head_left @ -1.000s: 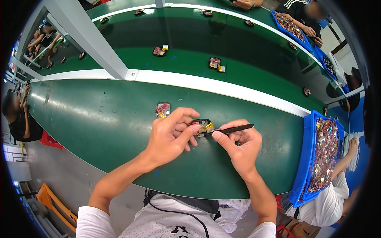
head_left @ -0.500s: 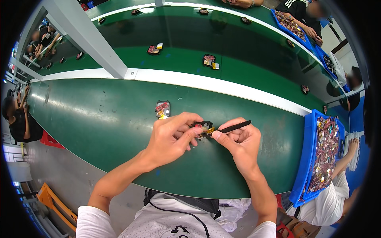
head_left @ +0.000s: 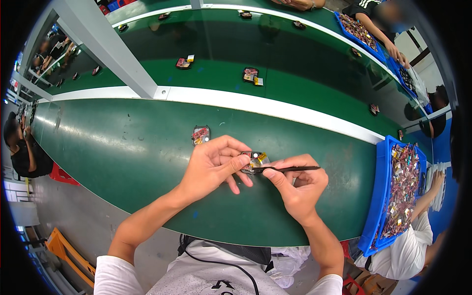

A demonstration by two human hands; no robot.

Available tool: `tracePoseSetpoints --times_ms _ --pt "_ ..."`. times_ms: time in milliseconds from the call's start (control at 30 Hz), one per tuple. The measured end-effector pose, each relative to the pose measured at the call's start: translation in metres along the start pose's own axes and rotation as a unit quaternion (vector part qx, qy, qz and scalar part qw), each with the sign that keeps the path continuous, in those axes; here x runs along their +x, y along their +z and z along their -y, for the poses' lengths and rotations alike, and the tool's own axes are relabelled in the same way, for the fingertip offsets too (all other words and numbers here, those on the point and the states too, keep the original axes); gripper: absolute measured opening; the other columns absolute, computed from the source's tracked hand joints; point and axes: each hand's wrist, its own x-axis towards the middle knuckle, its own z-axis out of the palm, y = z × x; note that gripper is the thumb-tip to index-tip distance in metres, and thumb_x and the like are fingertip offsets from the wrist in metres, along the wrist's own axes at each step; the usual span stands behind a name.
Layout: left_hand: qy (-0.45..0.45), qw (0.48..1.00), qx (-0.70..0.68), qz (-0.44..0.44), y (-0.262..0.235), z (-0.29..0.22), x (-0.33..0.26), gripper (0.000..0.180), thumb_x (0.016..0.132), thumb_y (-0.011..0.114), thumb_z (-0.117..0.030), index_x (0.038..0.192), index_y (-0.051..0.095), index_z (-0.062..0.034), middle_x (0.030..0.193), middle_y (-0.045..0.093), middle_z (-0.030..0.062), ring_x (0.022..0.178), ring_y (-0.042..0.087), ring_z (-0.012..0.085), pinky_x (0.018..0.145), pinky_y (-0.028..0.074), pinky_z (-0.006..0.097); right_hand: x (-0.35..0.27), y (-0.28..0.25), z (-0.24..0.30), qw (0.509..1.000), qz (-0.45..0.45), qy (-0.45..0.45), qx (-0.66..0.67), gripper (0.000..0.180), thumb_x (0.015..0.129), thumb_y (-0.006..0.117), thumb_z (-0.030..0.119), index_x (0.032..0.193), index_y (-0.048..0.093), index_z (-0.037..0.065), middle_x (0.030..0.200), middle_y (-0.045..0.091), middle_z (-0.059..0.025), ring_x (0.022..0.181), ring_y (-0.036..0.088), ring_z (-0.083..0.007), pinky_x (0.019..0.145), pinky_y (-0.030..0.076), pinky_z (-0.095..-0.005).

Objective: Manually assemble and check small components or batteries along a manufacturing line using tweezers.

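Note:
My left hand [head_left: 214,164] pinches a small dark part [head_left: 254,161] with a yellow tab and wires, holding it just above the green belt [head_left: 123,147]. My right hand [head_left: 297,184] grips black tweezers [head_left: 287,168] whose tips touch that part from the right. Both hands meet near the middle of the belt's near lane. A similar small part [head_left: 200,134] with red and yellow pieces lies on the belt just beyond my left hand.
A blue bin [head_left: 378,196] full of small parts stands at the right, with another person's arm beside it. More parts [head_left: 251,75] [head_left: 184,62] lie on the far green lane past the white divider [head_left: 275,109]. A grey post [head_left: 105,46] crosses at upper left. Other people work around the belt.
The tweezers have levelled out and their tips have come in against the part. Both hands stay in nearly the same place, and the parts on the far lane have shifted left.

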Motion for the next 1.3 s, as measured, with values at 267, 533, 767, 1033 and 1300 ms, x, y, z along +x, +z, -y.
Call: tracePoseSetpoints --times_ms 267,533,767,1033,1300 --pt "0.016 1.000 -0.009 -0.017 -0.0003 0.0029 -0.0010 0.023 0.098 0.064 -0.002 0.117 0.057 0.0084 0.098 0.071 0.0192 0.077 0.075 0.0242 0.053 0.062 0.028 -0.0016 0.0017 -0.0014 0.999 -0.006 -0.033 -0.031 0.016 0.079 0.086 -0.001 0.087 0.072 -0.001 0.079 0.075 -0.0075 0.047 0.046 0.0006 0.043 0.032 -0.0173" --pt "0.019 1.000 -0.003 -0.014 -0.0034 -0.0017 -0.0016 0.023 0.099 0.063 -0.001 0.118 0.056 0.0092 0.099 0.071 0.0208 0.076 0.075 0.0264 0.051 0.062 0.029 -0.0007 0.0040 -0.0027 0.993 0.005 -0.099 -0.072 0.016 0.078 0.086 -0.001 0.087 0.072 0.000 0.081 0.076 -0.0079 0.046 0.045 0.0011 0.043 0.031 -0.0176" --pt "0.041 0.999 0.009 -0.017 -0.0031 0.0019 -0.0014 0.023 0.099 0.062 0.001 0.119 0.056 0.0095 0.098 0.071 0.0202 0.074 0.075 0.0255 0.051 0.062 0.029 -0.0026 0.0052 0.0003 0.999 -0.006 -0.025 -0.036 0.016 0.078 0.086 0.000 0.086 0.072 0.001 0.080 0.076 -0.0077 0.046 0.045 0.0011 0.043 0.031 -0.0176" --pt "0.048 0.999 0.019 -0.008 -0.0086 -0.0017 -0.0037 0.021 0.098 0.062 0.002 0.117 0.057 0.0100 0.095 0.071 0.0199 0.072 0.075 0.0249 0.050 0.061 0.029 0.0007 0.0073 0.0006 0.999 0.006 -0.025 -0.022 0.017 0.078 0.086 -0.001 0.088 0.072 0.000 0.081 0.076 -0.0085 0.047 0.046 0.0008 0.044 0.032 -0.0174" --pt "0.033 0.999 0.009 -0.020 -0.0081 -0.0028 -0.0039 0.020 0.098 0.065 -0.002 0.115 0.058 0.0070 0.094 0.071 0.0167 0.071 0.074 0.0205 0.050 0.059 0.027 0.0034 0.0067 0.0014 0.991 0.036 -0.100 -0.084 0.018 0.076 0.086 -0.001 0.088 0.072 0.002 0.085 0.077 -0.0085 0.042 0.044 -0.0007 0.042 0.034 -0.0185"
